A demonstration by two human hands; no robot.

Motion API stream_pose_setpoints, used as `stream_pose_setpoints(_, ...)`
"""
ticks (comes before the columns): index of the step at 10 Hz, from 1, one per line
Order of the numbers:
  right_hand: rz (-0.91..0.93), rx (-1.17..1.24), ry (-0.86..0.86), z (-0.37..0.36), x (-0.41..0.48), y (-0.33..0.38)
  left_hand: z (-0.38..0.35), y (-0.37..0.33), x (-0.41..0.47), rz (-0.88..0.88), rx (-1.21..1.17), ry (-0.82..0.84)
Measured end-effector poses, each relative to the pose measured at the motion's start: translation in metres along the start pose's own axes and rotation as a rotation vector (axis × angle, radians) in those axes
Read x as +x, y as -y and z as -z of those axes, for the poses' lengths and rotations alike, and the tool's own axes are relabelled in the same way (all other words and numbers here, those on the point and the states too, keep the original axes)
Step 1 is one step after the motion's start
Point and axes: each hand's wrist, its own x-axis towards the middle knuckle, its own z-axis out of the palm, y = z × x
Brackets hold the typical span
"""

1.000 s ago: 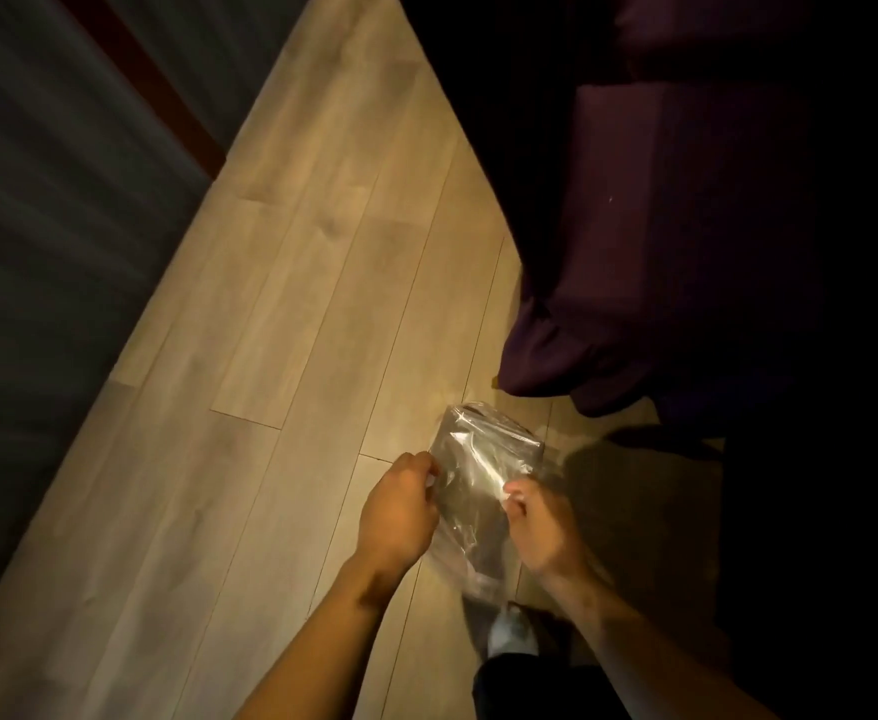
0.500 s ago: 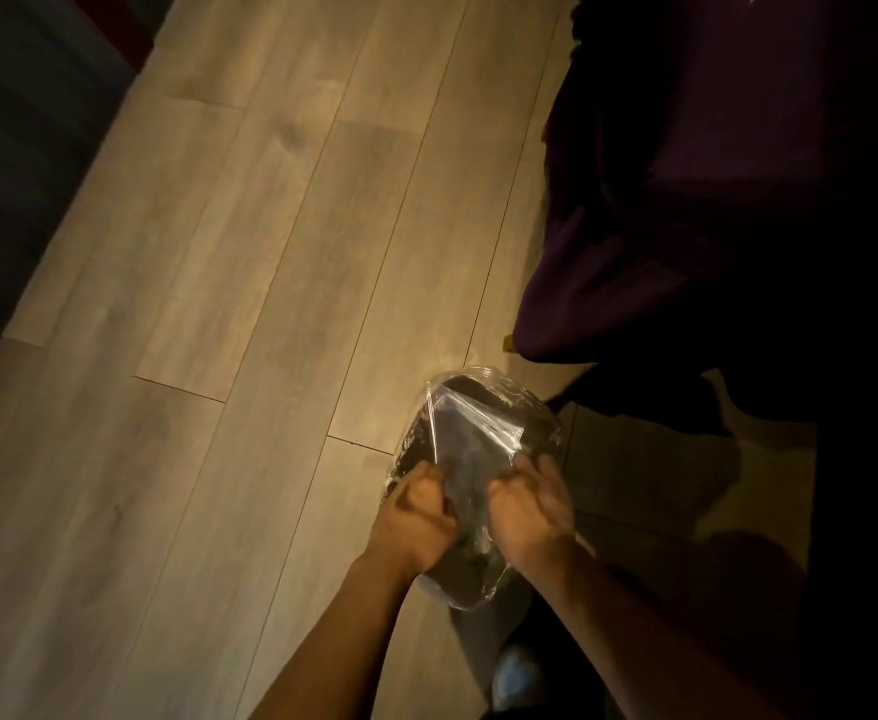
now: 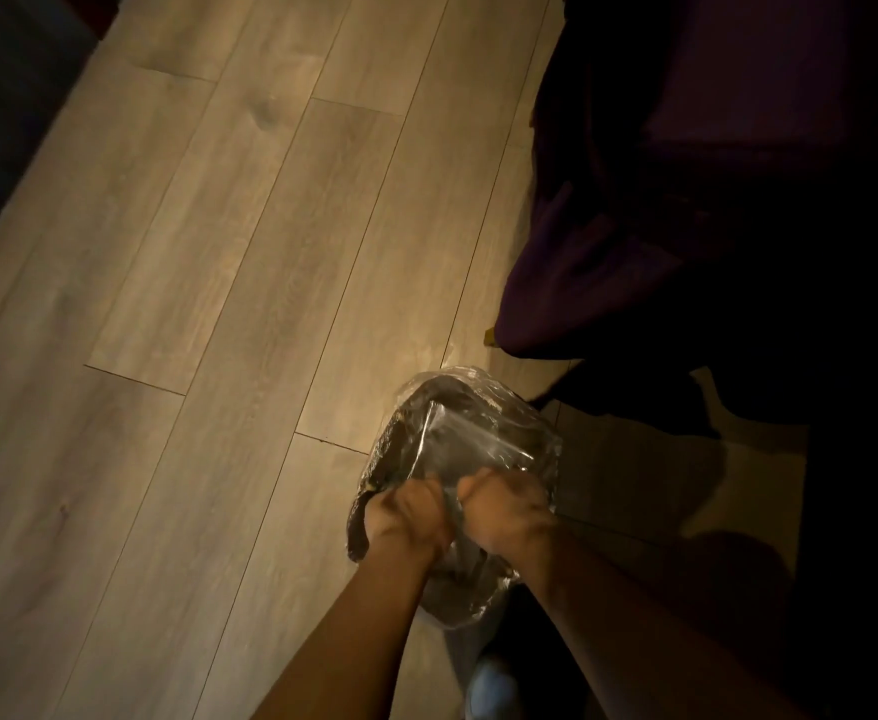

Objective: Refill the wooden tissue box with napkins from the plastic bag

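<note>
I hold a clear plastic bag (image 3: 470, 433) in front of me above the floor, low in the middle of the view. A dark stack of napkins shows through its crinkled film. My left hand (image 3: 406, 517) grips the near edge of the bag on the left. My right hand (image 3: 504, 504) grips the same edge right beside it, the knuckles almost touching. The wooden tissue box is not in view.
Light wooden floorboards (image 3: 250, 283) fill the left and middle. A dark purple cloth (image 3: 634, 210) hangs down to the floor at the upper right. My shoe (image 3: 489, 688) shows at the bottom edge. A dark wall (image 3: 6, 96) runs along the upper left.
My two hands have come together on the near edge of the bag. The bag has bunched up and its dark contents now show. The view has shifted forward along the floor.
</note>
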Motion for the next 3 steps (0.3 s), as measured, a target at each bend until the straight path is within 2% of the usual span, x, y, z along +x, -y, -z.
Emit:
stream_pose_setpoints(2,-0.053,0.191,-0.122,0.027,-0.024,0.004,0.032,0.003,-0.025,-0.074,-0.102,-0.043)
stream_pose_setpoints(3,-0.075,0.172,-0.202,0.044,-0.045,-0.003,0.053,0.007,-0.044,-0.143,-0.123,-0.121)
